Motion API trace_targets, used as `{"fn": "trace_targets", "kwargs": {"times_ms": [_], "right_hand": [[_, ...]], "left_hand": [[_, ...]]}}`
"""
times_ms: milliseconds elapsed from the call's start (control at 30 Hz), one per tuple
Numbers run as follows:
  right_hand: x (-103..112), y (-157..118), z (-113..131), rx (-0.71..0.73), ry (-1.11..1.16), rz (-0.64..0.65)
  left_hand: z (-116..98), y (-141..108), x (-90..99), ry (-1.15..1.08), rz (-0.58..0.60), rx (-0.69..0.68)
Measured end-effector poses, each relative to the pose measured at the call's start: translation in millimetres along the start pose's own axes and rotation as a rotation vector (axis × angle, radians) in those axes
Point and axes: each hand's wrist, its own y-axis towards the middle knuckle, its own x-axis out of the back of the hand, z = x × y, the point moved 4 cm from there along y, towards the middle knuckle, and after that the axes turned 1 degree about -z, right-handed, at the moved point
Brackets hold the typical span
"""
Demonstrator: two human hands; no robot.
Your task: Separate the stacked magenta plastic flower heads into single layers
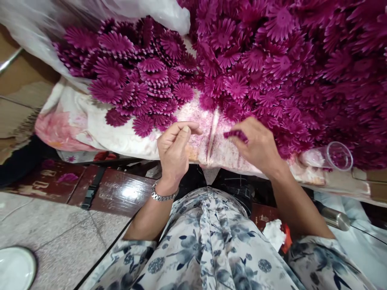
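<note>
Near the front edge of the cloth-covered table, my right hand (255, 145) pinches a small magenta flower piece (238, 135), its petals showing between thumb and fingers. To its left, my left hand (176, 147) is raised with thumb and index finger pressed together; whatever may lie between them is too small to make out. A large heap of loose magenta flowers (236, 85) spreads behind and to the right of my right hand. Behind my left hand lies another pile, of stacked flowers (152, 76).
A clear plastic cup (339, 156) lies on its side at the table's right. Translucent plastic sheeting (163, 14) covers the back left. The stained cloth (121, 139) hangs over the front edge, and a metal cylinder (335, 218) is below at the right.
</note>
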Motion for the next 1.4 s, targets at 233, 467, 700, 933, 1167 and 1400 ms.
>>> {"fn": "trace_targets", "kwargs": {"times_ms": [233,467,700,933,1167,1400], "right_hand": [[-9.3,7.3,7.2,-0.027,-0.056,-0.036],[-22.6,16.4,15.6,0.084,0.136,0.233],[-10.9,29.1,5.8,-0.022,0.1,0.041],[-11.2,31.2,12.5,-0.038,-0.117,-0.053],[-25.0,45.6,27.4,0.124,-0.099,0.169],[-21.9,48.8,33.2,0.202,0.032,0.186]], "left_hand": [[2.2,-5.0,2.6,-0.034,0.003,0.024],[1.0,-5.7,10.9,-0.042,-0.065,0.022],[-1.6,-4.6,18.6,-0.052,-0.096,0.009],[-6.0,-1.0,26.9,-0.082,-0.131,-0.044],[-13.3,2.1,40.5,-0.076,-0.186,-0.082],[-13.3,3.4,48.6,-0.09,-0.208,-0.075]]}}
